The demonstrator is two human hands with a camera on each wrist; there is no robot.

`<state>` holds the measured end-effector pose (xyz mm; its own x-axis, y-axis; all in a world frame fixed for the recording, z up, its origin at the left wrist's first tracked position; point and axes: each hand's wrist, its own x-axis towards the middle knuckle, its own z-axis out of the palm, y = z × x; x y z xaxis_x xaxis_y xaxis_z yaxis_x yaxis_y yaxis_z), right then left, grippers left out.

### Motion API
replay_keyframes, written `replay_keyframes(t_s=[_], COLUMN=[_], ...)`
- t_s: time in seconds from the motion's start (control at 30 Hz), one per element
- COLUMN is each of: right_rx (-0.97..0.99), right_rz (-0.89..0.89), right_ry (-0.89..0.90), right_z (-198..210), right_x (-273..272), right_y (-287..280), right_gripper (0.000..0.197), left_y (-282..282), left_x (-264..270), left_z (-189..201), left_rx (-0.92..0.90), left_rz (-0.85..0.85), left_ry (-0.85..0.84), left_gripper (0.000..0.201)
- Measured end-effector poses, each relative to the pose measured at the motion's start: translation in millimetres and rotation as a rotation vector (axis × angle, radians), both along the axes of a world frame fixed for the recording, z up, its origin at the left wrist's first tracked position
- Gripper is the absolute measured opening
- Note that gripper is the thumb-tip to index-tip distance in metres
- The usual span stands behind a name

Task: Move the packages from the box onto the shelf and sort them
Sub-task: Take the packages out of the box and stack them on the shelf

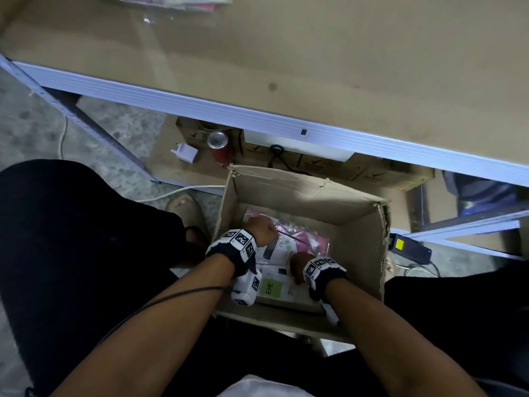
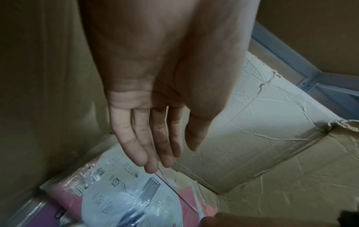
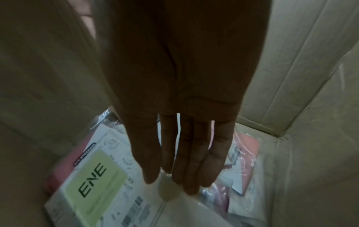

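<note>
An open cardboard box (image 1: pixel 303 193) stands on the floor between my legs, below the shelf (image 1: pixel 257 53). Several flat packages lie in it: a white one with a green ENE label (image 1: pixel 270 286) (image 3: pixel 97 176) at the near side and clear bags with pink contents (image 1: pixel 312 240) (image 2: pixel 116 198) farther in. My left hand (image 1: pixel 262 227) (image 2: pixel 169 159) reaches down with straight fingers, tips at the clear pink bag, holding nothing. My right hand (image 1: pixel 299 266) (image 3: pixel 178 176) also hangs with straight fingers, tips on or just above the white packages beside the ENE label.
A few packages (image 1: pixel 171 1) lie at the shelf's far edge. Under the shelf are flat cartons (image 1: pixel 315 164), a red can (image 1: pixel 219 147), a white plug (image 1: pixel 185 152) and a white cable (image 1: pixel 171 193). A black device with a yellow label (image 1: pixel 406 247) lies right of the box.
</note>
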<state>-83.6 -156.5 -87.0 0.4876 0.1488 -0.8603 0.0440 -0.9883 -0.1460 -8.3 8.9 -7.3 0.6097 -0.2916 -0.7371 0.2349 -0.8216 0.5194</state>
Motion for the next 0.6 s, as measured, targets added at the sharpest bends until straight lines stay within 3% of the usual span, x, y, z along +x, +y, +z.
replay_keyframes(t_s=[0.13, 0.2, 0.37, 0.6], right_rx=[-0.015, -0.022, -0.052, 0.212], right_rz=[-0.061, -0.051, 0.005, -0.182], right_ry=[-0.046, -0.085, -0.003, -0.116], right_z=[-3.2, -4.0, -1.8, 0.6], right_x=[-6.5, -13.7, -5.7, 6.6], right_y=[-3.3, -8.1, -7.7, -2.5], right_gripper=[0.074, 0.086, 0.092, 0.022], left_y=[-8.7, -11.7, -12.0, -10.9], left_x=[0.2, 0.0, -0.5, -5.0], left_z=[3.3, 3.4, 2.7, 2.5], left_rx=[0.020, 0.013, 0.027, 0.069], left_rz=[-0.018, -0.011, 0.009, -0.002], left_ry=[-0.031, -0.027, -0.022, -0.028], left_gripper=[0.026, 0.026, 0.031, 0.031])
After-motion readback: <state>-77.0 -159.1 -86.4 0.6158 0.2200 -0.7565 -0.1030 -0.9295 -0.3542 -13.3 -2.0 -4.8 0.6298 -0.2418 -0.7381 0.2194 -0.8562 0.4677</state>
